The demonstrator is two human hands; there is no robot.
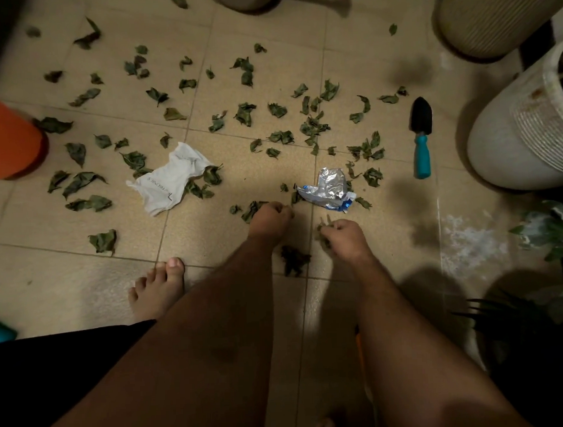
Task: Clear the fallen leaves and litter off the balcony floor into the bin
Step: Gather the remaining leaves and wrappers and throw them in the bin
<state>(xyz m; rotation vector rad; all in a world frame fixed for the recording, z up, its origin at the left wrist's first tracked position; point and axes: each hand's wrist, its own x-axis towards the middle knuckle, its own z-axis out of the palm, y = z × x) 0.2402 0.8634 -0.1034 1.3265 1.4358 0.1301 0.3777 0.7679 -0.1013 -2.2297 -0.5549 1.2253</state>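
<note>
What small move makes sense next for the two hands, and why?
Probably the left hand should close its grip on the leaves at its fingertips and lift them. The right hand already clutches a bunch of leaves, while the silver wrapper, the white paper and many leaves lie loose on the tiled floor. No bin is clearly identifiable.
</note>
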